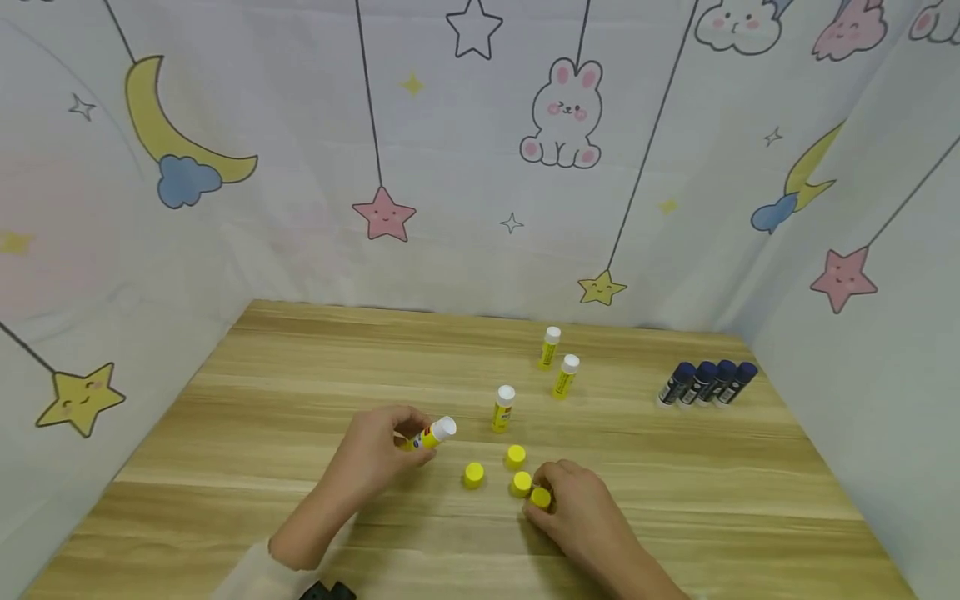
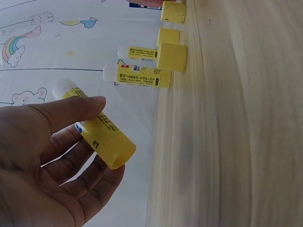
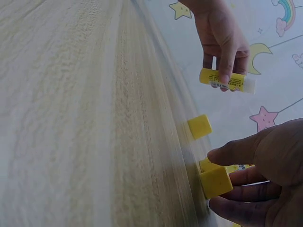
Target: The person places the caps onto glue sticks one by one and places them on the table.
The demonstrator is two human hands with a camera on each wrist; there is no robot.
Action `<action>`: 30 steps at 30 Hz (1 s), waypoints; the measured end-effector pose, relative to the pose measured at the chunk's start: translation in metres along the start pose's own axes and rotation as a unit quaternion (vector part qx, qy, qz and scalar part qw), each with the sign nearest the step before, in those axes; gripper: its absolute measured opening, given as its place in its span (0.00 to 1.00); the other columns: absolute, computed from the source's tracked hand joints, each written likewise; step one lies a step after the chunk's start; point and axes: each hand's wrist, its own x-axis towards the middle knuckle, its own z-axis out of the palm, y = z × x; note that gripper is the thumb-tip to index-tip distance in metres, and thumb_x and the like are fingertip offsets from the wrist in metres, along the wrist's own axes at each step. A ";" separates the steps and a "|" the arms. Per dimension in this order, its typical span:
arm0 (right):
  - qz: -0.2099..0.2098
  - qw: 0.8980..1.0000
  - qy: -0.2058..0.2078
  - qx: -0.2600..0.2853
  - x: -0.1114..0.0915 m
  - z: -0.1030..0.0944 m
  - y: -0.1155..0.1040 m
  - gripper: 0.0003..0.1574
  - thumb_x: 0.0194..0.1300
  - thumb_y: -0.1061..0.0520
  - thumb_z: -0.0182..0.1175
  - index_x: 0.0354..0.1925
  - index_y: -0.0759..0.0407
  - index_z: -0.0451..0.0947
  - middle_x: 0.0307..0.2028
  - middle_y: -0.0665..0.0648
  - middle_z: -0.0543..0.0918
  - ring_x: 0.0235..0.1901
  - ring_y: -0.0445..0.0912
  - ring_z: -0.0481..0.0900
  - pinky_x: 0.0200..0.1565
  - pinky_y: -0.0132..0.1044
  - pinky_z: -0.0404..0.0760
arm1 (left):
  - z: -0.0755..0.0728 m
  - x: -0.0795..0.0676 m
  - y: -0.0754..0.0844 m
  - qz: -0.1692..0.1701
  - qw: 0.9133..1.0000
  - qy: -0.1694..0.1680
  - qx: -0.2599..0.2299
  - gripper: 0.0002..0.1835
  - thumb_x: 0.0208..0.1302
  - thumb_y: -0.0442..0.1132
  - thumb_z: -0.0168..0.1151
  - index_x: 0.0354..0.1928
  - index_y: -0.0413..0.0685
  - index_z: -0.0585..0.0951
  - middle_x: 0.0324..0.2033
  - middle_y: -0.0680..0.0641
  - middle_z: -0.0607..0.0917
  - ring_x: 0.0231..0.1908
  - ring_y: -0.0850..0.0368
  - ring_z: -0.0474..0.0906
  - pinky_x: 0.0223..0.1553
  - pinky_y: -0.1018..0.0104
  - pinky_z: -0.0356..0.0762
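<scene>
My left hand [image 1: 382,446] holds a yellow glue stick [image 1: 429,434] with a white end, tilted above the table. In the left wrist view, the hollow lower end of this glue stick [image 2: 106,135] faces the camera. My right hand [image 1: 585,508] is low at the table, thumb and fingers around a yellow cap [image 1: 540,498]. That cap [image 3: 216,182] shows between the thumb and fingers in the right wrist view. Beside it stands another yellow cap [image 1: 521,484]. Two more are near: a farther cap [image 1: 515,456] and a left cap [image 1: 473,475].
Three yellow glue sticks stand upright beyond the caps: a near one [image 1: 503,409], a middle one [image 1: 566,377] and a far one [image 1: 550,347]. Several dark-capped tubes [image 1: 706,384] stand in a row at the right. A printed curtain [image 1: 465,250] borders the wooden table [image 1: 300,358].
</scene>
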 end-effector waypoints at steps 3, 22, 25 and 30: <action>-0.002 1.000 0.000 -0.005 0.000 0.001 0.001 0.14 0.58 0.48 0.74 0.38 0.51 0.82 0.32 0.43 0.78 0.30 0.36 0.70 0.33 0.34 0.75 | 0.000 -0.003 0.001 0.004 1.000 -0.002 0.005 0.12 0.51 0.34 0.80 0.36 0.53 0.87 0.32 0.58 0.87 0.37 0.62 0.81 0.41 0.62 0.85; 0.028 0.992 0.060 0.104 -0.001 -0.016 0.002 0.14 0.55 0.63 0.74 0.38 0.53 0.81 0.35 0.50 0.82 0.32 0.38 0.81 0.33 0.25 0.81 | 0.001 -0.015 0.007 0.043 0.992 0.014 0.121 0.15 0.48 0.31 0.82 0.37 0.53 0.87 0.36 0.56 0.88 0.36 0.64 0.81 0.40 0.63 0.83; 0.040 0.986 0.074 0.144 0.001 -0.017 0.003 0.14 0.54 0.64 0.74 0.37 0.53 0.80 0.36 0.51 0.82 0.34 0.39 0.82 0.34 0.25 0.83 | 0.001 -0.016 0.010 0.048 0.988 0.020 0.147 0.16 0.47 0.31 0.81 0.38 0.52 0.88 0.37 0.55 0.87 0.37 0.61 0.80 0.39 0.63 0.83; 0.053 0.980 0.087 0.173 0.002 -0.016 0.003 0.16 0.52 0.65 0.74 0.36 0.52 0.79 0.38 0.52 0.82 0.37 0.42 0.83 0.36 0.26 0.84 | 0.001 -0.018 0.012 0.079 0.976 0.045 0.200 0.18 0.44 0.31 0.83 0.39 0.51 0.88 0.39 0.52 0.87 0.41 0.55 0.81 0.41 0.61 0.83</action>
